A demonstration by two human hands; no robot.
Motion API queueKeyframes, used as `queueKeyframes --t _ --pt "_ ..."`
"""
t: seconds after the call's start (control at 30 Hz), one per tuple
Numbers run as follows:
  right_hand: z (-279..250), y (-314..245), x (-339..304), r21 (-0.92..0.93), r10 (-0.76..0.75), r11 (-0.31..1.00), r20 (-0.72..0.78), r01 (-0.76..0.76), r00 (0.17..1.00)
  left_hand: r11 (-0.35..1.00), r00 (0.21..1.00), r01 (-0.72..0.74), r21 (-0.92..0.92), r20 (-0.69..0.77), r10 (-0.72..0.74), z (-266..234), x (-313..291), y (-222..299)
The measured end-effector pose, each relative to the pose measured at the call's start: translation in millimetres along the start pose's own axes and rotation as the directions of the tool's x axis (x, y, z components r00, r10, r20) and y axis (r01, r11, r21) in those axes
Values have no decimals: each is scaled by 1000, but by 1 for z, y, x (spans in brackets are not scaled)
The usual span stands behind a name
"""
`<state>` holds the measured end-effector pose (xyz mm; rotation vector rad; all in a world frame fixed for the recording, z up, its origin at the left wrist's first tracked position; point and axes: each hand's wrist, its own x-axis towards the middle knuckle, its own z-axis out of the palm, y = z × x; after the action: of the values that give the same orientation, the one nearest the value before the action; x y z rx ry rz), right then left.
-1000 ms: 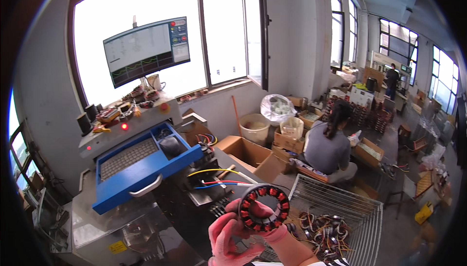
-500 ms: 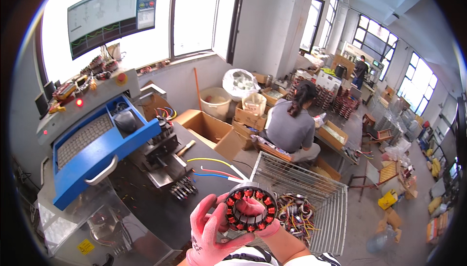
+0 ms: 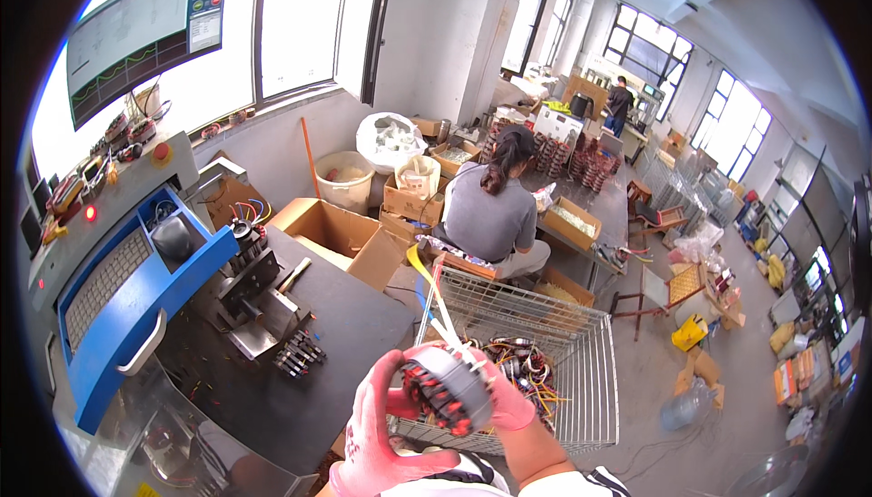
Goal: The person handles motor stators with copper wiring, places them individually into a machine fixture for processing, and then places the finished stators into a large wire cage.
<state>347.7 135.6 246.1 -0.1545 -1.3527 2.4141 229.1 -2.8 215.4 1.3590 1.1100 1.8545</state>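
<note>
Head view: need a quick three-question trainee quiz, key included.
1. True or false: the pink-gloved right hand touches the grey ring-shaped stator with red coils.
2. Fill in: the grey rectangular keyboard sits in a ___ pull-out drawer with a pale curved handle.
3. What holds the tangled pile of multicoloured wires and metal rings?

Key: 1. True. 2. Blue. 3. The silver wire basket.

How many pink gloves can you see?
2: one pink glove on the left hand, at the left of the ring; another on the right hand, which holds the ring. More could be hidden.
</note>
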Motion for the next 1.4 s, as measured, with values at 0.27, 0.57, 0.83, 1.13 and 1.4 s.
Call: queueKeyframes --t 0.27,0.57,0.83,1.13,1.4 --pt "7 -22 2 -872 -211 486 -58 53 976 956 997 45 -290 -48 -62 5 0 -28" --pt "-12 -18 3 -886 -263 422 84 193 961 963 996 40 -268 -65 -60 17 1 -23" --pt "-16 -26 -2 -921 -303 293 166 257 938 983 993 90 -158 -63 -101 24 -9 -34" --pt "-19 -34 -8 -919 -314 273 194 284 929 999 996 -22 24 -82 24 35 -2 -34" --pt "-43 38 6 159 -8 986 317 -45 948 648 941 -246 721 18 337 -3 3 5"
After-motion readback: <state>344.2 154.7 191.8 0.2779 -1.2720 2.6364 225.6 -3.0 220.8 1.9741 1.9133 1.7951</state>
